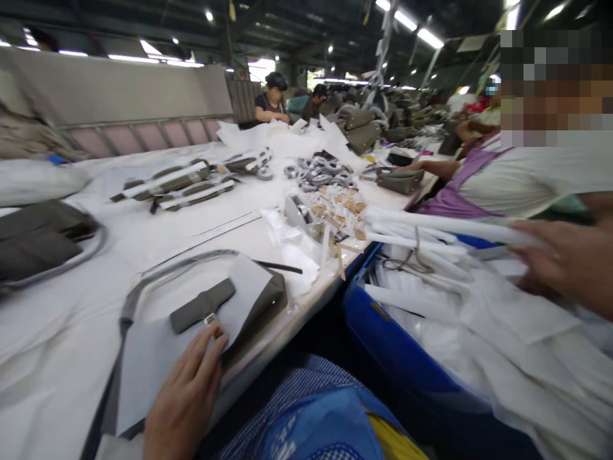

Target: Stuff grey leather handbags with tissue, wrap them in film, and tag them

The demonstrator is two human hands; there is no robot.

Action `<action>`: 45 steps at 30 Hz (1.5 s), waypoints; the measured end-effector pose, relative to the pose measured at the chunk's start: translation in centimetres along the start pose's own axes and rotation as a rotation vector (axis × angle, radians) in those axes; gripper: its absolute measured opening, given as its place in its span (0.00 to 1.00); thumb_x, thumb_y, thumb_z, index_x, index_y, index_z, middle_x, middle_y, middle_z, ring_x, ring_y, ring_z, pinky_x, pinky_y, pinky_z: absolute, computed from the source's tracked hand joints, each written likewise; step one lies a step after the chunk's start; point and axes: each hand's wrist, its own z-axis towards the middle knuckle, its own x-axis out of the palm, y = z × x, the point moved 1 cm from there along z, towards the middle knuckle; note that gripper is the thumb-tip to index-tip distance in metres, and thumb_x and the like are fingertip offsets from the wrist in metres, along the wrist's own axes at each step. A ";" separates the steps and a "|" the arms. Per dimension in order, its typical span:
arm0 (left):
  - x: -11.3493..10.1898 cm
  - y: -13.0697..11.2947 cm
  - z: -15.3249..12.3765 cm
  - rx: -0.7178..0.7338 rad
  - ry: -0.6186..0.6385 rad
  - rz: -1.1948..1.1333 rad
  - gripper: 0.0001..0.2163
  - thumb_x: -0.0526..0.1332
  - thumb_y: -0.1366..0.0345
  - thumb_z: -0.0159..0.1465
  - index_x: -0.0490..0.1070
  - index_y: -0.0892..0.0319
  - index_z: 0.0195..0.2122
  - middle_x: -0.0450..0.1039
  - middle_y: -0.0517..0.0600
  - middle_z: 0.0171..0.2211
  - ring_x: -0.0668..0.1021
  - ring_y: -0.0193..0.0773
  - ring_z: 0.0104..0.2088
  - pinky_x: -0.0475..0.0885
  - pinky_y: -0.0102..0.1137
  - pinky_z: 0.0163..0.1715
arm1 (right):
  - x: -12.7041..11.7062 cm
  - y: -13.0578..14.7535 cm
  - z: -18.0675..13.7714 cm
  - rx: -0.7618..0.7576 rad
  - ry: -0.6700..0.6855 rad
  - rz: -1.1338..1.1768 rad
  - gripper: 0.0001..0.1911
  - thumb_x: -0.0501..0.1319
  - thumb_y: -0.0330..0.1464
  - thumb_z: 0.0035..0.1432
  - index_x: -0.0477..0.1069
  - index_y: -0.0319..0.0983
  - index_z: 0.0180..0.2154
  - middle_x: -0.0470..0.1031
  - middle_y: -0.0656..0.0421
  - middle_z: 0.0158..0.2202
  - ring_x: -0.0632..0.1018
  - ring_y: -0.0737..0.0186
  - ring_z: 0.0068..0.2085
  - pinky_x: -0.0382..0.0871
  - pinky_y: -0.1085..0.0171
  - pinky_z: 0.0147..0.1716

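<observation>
While I watched from a distance through the head camera, the person's left hand (186, 390) lay on a grey-brown bag (261, 303) at the near edge of the white table (124, 239). Its fingers were close together and gently bent, the tips at the small metal clasp (209, 319) of the bag's dark tab (204, 305); I could not tell whether they pinched it. A white sheet (153, 364) lay over the bag's front, and its wrapped strap (182, 260) curved around the far side.

To my right, the blurred right hand (565, 259) had its fingers closed around a long white strip (450, 223) above a blue bin (402, 348) heaped with white wrapping (517, 345). Farther up the table I saw brown scraps (342, 207), with grey rings (325, 172) piled just beyond. A co-worker in a purple apron (460, 182) had one hand at a smaller bag (400, 181).
</observation>
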 end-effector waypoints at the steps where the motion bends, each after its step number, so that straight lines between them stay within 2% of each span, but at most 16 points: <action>1: -0.4 -0.3 0.3 -0.002 0.033 0.023 0.23 0.52 0.66 0.67 0.60 0.54 0.64 0.61 0.52 0.65 0.71 0.48 0.59 0.69 0.43 0.59 | 1.4 2.9 0.1 -0.171 0.108 0.051 0.36 0.46 0.62 0.60 0.71 0.47 0.56 0.77 0.47 0.50 0.77 0.53 0.49 0.65 0.52 0.43; 3: -1.1 -0.5 0.9 0.003 0.082 0.047 0.21 0.51 0.68 0.68 0.62 0.55 0.62 0.64 0.52 0.63 0.73 0.46 0.58 0.72 0.41 0.55 | 4.0 10.0 -0.3 -0.471 0.257 0.310 0.27 0.49 0.53 0.66 0.67 0.50 0.59 0.77 0.49 0.49 0.80 0.58 0.44 0.71 0.59 0.39; 5: -1.9 -0.2 1.5 -0.025 0.147 0.037 0.20 0.50 0.68 0.68 0.63 0.53 0.61 0.69 0.49 0.59 0.77 0.43 0.53 0.77 0.35 0.47 | 6.4 17.1 -1.1 -0.591 0.388 0.494 0.21 0.51 0.42 0.69 0.65 0.50 0.61 0.76 0.51 0.49 0.79 0.59 0.44 0.74 0.61 0.40; 8: -3.1 0.7 2.4 -0.097 0.273 0.001 0.20 0.50 0.67 0.68 0.63 0.50 0.61 0.73 0.45 0.56 0.81 0.42 0.46 0.80 0.32 0.37 | 9.7 25.1 -2.3 -0.698 0.410 0.652 0.19 0.53 0.34 0.69 0.67 0.46 0.59 0.75 0.52 0.50 0.75 0.57 0.50 0.73 0.57 0.48; 12: -3.9 1.8 3.5 -0.108 0.374 -0.066 0.19 0.51 0.65 0.68 0.65 0.50 0.60 0.74 0.45 0.55 0.81 0.43 0.46 0.78 0.35 0.42 | 13.9 31.2 -4.0 -0.791 0.234 0.731 0.16 0.54 0.28 0.67 0.72 0.43 0.54 0.76 0.53 0.47 0.73 0.56 0.49 0.69 0.55 0.51; 15: -4.4 1.8 4.0 -0.111 0.388 -0.124 0.18 0.53 0.63 0.68 0.66 0.50 0.59 0.73 0.45 0.55 0.80 0.43 0.49 0.77 0.35 0.46 | 16.0 34.6 -5.0 -0.765 0.062 0.719 0.17 0.55 0.27 0.66 0.72 0.45 0.53 0.76 0.55 0.46 0.73 0.57 0.46 0.66 0.55 0.48; 18: -4.9 1.1 4.1 -0.131 0.396 -0.148 0.20 0.56 0.57 0.67 0.65 0.51 0.60 0.71 0.48 0.57 0.77 0.45 0.53 0.75 0.37 0.50 | 17.4 37.5 -5.6 -0.712 -0.057 0.690 0.16 0.56 0.27 0.66 0.73 0.45 0.52 0.77 0.57 0.43 0.74 0.59 0.41 0.64 0.57 0.42; 21: -4.9 0.4 3.7 -0.137 0.397 -0.113 0.27 0.61 0.52 0.64 0.61 0.52 0.63 0.67 0.51 0.61 0.75 0.47 0.55 0.74 0.38 0.52 | 18.5 39.2 -6.0 -0.663 -0.135 0.693 0.13 0.56 0.26 0.65 0.74 0.42 0.48 0.78 0.57 0.41 0.74 0.61 0.38 0.63 0.60 0.36; 24: -4.0 0.0 2.9 -0.076 0.312 -0.048 0.27 0.60 0.61 0.66 0.58 0.52 0.66 0.63 0.51 0.63 0.73 0.44 0.58 0.74 0.36 0.52 | 19.1 39.5 -6.4 -0.646 -0.151 0.716 0.12 0.56 0.26 0.66 0.74 0.40 0.47 0.78 0.56 0.40 0.75 0.62 0.38 0.65 0.61 0.37; 27: -2.6 -0.1 1.9 0.006 0.201 0.059 0.24 0.53 0.70 0.68 0.58 0.52 0.66 0.63 0.50 0.64 0.72 0.43 0.58 0.74 0.38 0.53 | 18.5 38.7 -6.2 -0.736 -0.135 0.763 0.13 0.53 0.26 0.68 0.73 0.38 0.49 0.79 0.55 0.42 0.76 0.62 0.39 0.68 0.61 0.38; 30: -1.6 -0.5 1.0 0.042 0.119 0.153 0.26 0.49 0.75 0.68 0.56 0.54 0.67 0.62 0.51 0.64 0.71 0.44 0.60 0.75 0.39 0.53 | 16.9 37.5 -4.5 -0.904 -0.129 0.757 0.17 0.52 0.26 0.69 0.70 0.38 0.56 0.78 0.56 0.49 0.76 0.61 0.47 0.68 0.58 0.51; 33: -1.1 -1.0 0.5 0.027 0.085 0.197 0.27 0.49 0.76 0.68 0.54 0.55 0.67 0.61 0.52 0.64 0.68 0.45 0.62 0.73 0.40 0.55 | 16.4 36.7 -1.9 -1.039 -0.089 0.644 0.21 0.51 0.26 0.70 0.63 0.41 0.62 0.70 0.56 0.60 0.68 0.54 0.61 0.57 0.46 0.63; 35: -1.0 -1.3 0.4 0.014 0.080 0.205 0.26 0.50 0.76 0.68 0.54 0.55 0.67 0.60 0.52 0.65 0.65 0.46 0.64 0.71 0.41 0.57 | 17.3 36.4 -0.6 -1.081 -0.022 0.604 0.21 0.51 0.28 0.70 0.62 0.41 0.63 0.68 0.55 0.62 0.66 0.52 0.63 0.55 0.43 0.64; 38: -1.6 -1.1 0.4 0.028 0.139 0.209 0.27 0.48 0.77 0.68 0.53 0.55 0.67 0.57 0.52 0.66 0.63 0.43 0.65 0.68 0.40 0.59 | 19.6 36.2 -0.3 -1.087 0.052 0.641 0.20 0.51 0.29 0.70 0.64 0.40 0.61 0.72 0.55 0.59 0.71 0.55 0.60 0.62 0.47 0.62; 42: -3.4 0.0 0.7 0.138 0.256 0.362 0.30 0.45 0.80 0.65 0.52 0.54 0.68 0.56 0.50 0.67 0.66 0.41 0.63 0.68 0.41 0.59 | 21.4 35.7 -1.2 -1.057 -0.008 0.635 0.21 0.47 0.27 0.71 0.65 0.41 0.61 0.71 0.57 0.59 0.72 0.58 0.59 0.67 0.52 0.60; 45: -3.4 0.8 0.3 0.248 0.116 0.541 0.28 0.44 0.78 0.67 0.57 0.49 0.66 0.64 0.46 0.63 0.71 0.38 0.59 0.69 0.35 0.58 | 22.3 35.4 -1.5 -1.108 -0.103 0.572 0.22 0.47 0.28 0.71 0.63 0.41 0.63 0.69 0.60 0.60 0.72 0.59 0.59 0.68 0.56 0.60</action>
